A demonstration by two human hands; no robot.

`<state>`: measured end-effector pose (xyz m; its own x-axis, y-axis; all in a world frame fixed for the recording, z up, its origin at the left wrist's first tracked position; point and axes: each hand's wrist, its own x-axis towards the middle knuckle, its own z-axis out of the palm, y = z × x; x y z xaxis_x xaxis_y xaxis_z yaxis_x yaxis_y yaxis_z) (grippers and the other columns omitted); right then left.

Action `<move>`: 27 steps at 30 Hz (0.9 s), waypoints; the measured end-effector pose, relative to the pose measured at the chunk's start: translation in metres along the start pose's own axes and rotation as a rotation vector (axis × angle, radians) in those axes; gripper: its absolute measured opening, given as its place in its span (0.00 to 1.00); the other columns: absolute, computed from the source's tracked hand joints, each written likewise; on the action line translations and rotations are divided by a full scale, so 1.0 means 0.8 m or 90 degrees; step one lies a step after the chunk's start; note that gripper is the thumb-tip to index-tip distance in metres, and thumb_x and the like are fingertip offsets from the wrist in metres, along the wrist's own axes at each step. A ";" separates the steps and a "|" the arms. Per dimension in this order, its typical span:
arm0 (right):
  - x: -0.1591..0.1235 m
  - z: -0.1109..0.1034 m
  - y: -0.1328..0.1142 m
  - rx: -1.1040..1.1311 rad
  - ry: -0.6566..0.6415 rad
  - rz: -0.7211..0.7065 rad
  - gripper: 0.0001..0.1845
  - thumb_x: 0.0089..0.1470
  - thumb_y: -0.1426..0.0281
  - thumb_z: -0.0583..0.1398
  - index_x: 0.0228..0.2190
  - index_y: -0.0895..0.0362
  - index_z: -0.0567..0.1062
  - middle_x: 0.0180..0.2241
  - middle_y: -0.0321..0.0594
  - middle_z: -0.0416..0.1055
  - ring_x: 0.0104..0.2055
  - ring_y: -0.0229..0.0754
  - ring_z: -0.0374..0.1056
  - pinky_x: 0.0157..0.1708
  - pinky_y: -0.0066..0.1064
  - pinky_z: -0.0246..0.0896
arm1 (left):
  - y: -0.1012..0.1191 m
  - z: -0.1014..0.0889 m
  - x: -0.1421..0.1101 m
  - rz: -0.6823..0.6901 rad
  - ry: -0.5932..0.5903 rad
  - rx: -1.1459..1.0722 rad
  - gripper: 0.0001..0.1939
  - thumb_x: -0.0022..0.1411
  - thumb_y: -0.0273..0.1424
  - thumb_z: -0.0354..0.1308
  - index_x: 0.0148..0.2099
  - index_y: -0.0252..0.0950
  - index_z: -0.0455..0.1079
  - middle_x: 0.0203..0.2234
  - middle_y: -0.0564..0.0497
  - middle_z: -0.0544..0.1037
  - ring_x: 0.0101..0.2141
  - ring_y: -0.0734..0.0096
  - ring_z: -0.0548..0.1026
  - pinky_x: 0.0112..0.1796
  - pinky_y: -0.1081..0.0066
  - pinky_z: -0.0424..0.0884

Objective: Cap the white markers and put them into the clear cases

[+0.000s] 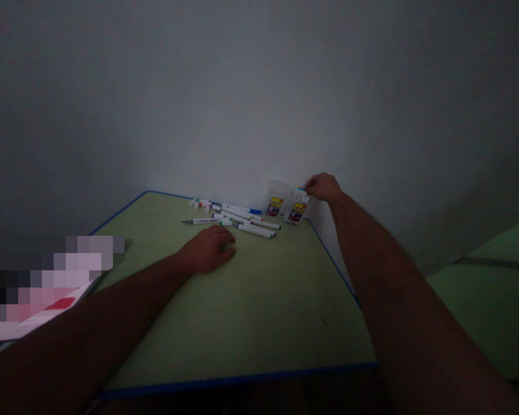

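Observation:
My right hand (325, 187) is at the top of a clear plastic marker case (297, 206) with a yellow and red label, at the table's far right corner. Its fingers are pinched together at the upper edge; what they grip is too small to make out. Coloured and white ends show at the top of this case. Beside it on the left stands a second clear case (275, 202) with a similar label. My left hand (207, 249) lies on the table, fingers loosely bent and apart, holding nothing. Just beyond it are several white markers (259, 230), lying loose.
Several small caps (195, 204) lie at the back left of the markers. The green table (251, 323) has a blue edge and stands against a grey wall (225, 115). A pixelated area with a white and red sheet (60, 303) is at the left. Another green surface (493, 305) is at the right.

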<state>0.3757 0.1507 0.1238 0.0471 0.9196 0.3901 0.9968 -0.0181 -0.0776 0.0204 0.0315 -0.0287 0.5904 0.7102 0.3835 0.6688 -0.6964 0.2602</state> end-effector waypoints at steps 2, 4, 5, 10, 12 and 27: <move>-0.002 -0.002 -0.003 -0.003 -0.009 0.005 0.08 0.45 0.75 0.68 0.32 0.57 0.84 0.34 0.44 0.80 0.38 0.45 0.76 0.40 0.33 0.70 | 0.000 -0.001 0.000 -0.002 -0.001 -0.002 0.19 0.65 0.39 0.53 0.49 0.32 0.76 0.45 0.40 0.79 0.49 0.56 0.74 0.52 0.58 0.68; -0.003 -0.003 -0.006 -0.007 -0.015 0.010 0.09 0.45 0.75 0.67 0.32 0.57 0.84 0.34 0.44 0.80 0.39 0.45 0.76 0.40 0.32 0.70 | 0.001 -0.001 0.000 -0.003 -0.001 -0.005 0.19 0.65 0.38 0.53 0.49 0.33 0.76 0.45 0.40 0.79 0.49 0.56 0.74 0.52 0.58 0.68; -0.004 -0.003 -0.007 -0.008 -0.016 0.014 0.09 0.45 0.75 0.67 0.33 0.57 0.84 0.34 0.44 0.80 0.39 0.45 0.76 0.40 0.32 0.70 | 0.001 -0.001 0.000 -0.004 -0.001 -0.005 0.18 0.65 0.38 0.53 0.48 0.33 0.76 0.45 0.41 0.79 0.49 0.56 0.73 0.53 0.58 0.68; -0.003 -0.002 -0.006 -0.037 -0.018 0.005 0.08 0.46 0.74 0.67 0.33 0.58 0.84 0.34 0.45 0.80 0.39 0.46 0.76 0.40 0.33 0.70 | -0.001 -0.001 0.001 -0.002 -0.005 -0.003 0.19 0.65 0.39 0.52 0.49 0.34 0.76 0.46 0.41 0.79 0.50 0.56 0.73 0.53 0.57 0.68; -0.001 -0.001 -0.005 -0.049 -0.014 -0.002 0.08 0.46 0.74 0.67 0.33 0.58 0.84 0.35 0.45 0.80 0.39 0.46 0.76 0.41 0.33 0.70 | -0.001 -0.001 0.001 0.002 -0.005 -0.003 0.18 0.65 0.39 0.52 0.49 0.34 0.76 0.45 0.41 0.79 0.50 0.56 0.74 0.53 0.57 0.68; -0.001 0.000 -0.004 -0.046 -0.014 0.010 0.07 0.47 0.73 0.68 0.32 0.58 0.83 0.35 0.47 0.80 0.39 0.48 0.76 0.41 0.35 0.71 | -0.001 -0.001 0.000 -0.010 -0.007 -0.007 0.19 0.65 0.39 0.53 0.49 0.34 0.76 0.45 0.40 0.78 0.49 0.56 0.73 0.52 0.58 0.68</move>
<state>0.3723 0.1498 0.1240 0.0624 0.9271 0.3695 0.9980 -0.0602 -0.0176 0.0197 0.0324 -0.0284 0.5846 0.7224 0.3693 0.6736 -0.6859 0.2754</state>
